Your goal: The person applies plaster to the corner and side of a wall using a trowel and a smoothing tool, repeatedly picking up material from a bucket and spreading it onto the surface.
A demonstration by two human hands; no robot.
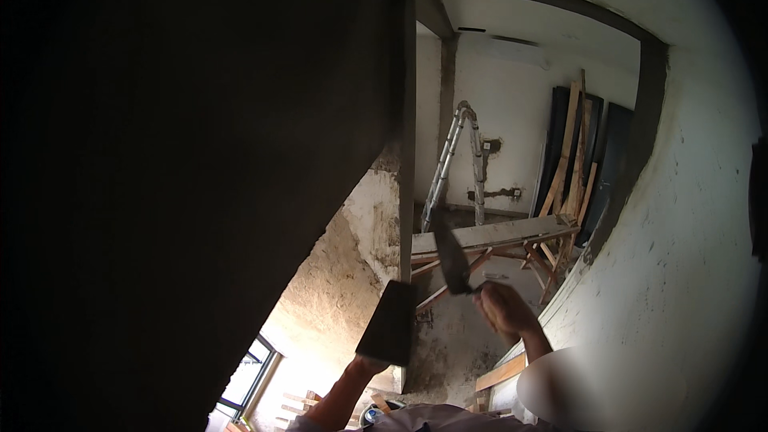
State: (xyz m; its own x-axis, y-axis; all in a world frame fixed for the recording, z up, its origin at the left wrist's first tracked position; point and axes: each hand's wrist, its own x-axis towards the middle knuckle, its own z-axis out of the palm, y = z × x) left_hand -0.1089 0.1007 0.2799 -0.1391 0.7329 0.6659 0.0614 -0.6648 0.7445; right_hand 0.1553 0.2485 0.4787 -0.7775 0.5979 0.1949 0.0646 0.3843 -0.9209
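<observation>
My left hand reaches up from the lower edge and grips a dark rectangular plastering board, which hides most of the fingers. The board is held against the corner edge of the dark, freshly coated wall. My right hand is closed around the handle of a pointed trowel. Its dark blade points up and to the left, just right of the board and close to the wall corner. Below the dark coat, a patch of rough bare wall shows.
Past the corner, a folding metal ladder stands in the room. A plank on wooden trestles runs across behind my hands. Boards and dark panels lean on the back wall. A white wall curves at right; a window is lower left.
</observation>
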